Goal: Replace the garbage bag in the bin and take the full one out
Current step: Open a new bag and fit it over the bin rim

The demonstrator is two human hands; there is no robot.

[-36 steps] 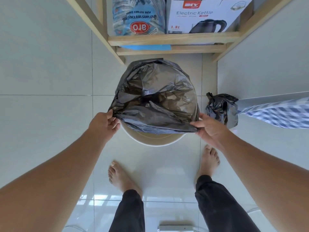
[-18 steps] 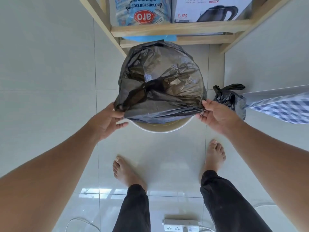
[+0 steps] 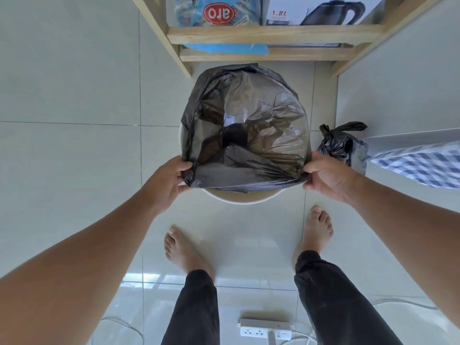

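A fresh black garbage bag [image 3: 263, 135] is spread open over a round white bin [image 3: 245, 197], whose near rim shows below the bag. My left hand [image 3: 169, 180] pinches the bag's near left edge. The near right edge is gripped by my right hand [image 3: 326, 175]. The bag's far side lies over the bin's far rim. A full black bag [image 3: 346, 148], tied at the top, sits on the floor just right of the bin.
A wooden shelf [image 3: 271, 34] stands behind the bin, holding a blue packet and a kettle box. A checked cloth [image 3: 423, 163] hangs at the right. My bare feet stand on the tiled floor, with a white power strip [image 3: 265, 329] and cables behind them.
The bag's mouth has been pulled wider open across the bin, and both hands have drawn its near edge towards me. The view has shifted a little.
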